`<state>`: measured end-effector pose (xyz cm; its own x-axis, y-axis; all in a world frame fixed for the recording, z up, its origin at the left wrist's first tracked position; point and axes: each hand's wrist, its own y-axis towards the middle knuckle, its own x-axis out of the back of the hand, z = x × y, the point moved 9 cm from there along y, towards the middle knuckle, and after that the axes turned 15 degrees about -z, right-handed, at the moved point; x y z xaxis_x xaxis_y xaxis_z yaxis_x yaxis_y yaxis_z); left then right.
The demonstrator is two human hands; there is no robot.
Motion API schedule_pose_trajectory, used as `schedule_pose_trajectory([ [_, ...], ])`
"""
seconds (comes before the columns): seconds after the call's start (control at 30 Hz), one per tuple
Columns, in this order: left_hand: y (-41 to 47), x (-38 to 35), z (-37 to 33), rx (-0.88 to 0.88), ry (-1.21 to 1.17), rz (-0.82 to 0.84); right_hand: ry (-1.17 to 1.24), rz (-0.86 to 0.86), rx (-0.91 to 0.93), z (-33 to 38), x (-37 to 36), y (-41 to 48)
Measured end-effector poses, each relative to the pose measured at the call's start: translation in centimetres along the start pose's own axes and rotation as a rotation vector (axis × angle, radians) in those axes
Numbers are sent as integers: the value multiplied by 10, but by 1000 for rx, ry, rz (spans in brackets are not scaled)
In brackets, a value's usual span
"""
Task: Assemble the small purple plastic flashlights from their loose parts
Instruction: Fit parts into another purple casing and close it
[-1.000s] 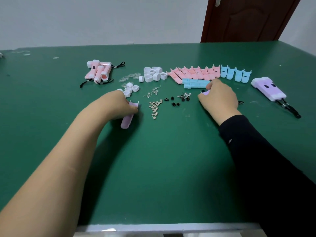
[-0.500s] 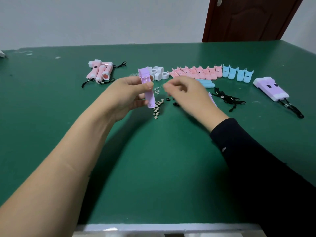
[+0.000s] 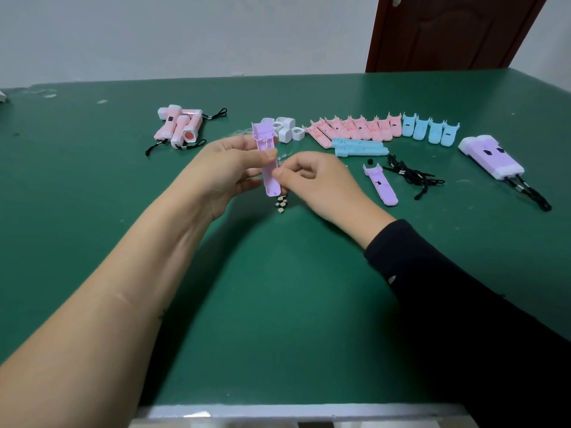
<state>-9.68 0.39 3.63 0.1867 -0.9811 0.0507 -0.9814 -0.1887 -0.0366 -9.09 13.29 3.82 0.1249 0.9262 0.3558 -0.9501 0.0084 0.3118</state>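
Observation:
My left hand grips a purple flashlight half-shell upright above the green table, its open inside toward me. My right hand has its fingers curled, with thumb and forefinger pinched against the shell's lower right edge; whatever they hold is too small to see. A second purple half-shell lies flat on the table right of my right hand. Two assembled purple flashlights with black straps lie at the far right. Small silver button cells sit below the held shell.
Assembled pink flashlights lie at the back left. White caps, a row of pink half-shells, blue half-shells and more blue ones line the back. Black straps lie by the second purple shell.
My left hand lifted the purple shell off the table and holds it upright. My right hand left the second purple shell on the table and came left to the held shell.

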Motion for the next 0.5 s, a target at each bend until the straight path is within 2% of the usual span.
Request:
schedule_pose_trajectory([
  [0.1, -1, -4, 4, 43, -56, -5, -22, 20, 38, -3, 1, 5],
  [0.2, 2, -3, 14, 145, -144, -69, -155, -151, 60, -17, 30, 25],
  [0.27, 3, -3, 21, 216, -191, -97, -395, -259, 83, -31, 56, 36],
  [0.37, 4, -2, 29, 270, -235, -115, -699, -227, 75, -57, 75, 46],
  [0.5, 5, -5, 32, 311, -280, -88, -771, -161, 108, -63, 75, 52],
])
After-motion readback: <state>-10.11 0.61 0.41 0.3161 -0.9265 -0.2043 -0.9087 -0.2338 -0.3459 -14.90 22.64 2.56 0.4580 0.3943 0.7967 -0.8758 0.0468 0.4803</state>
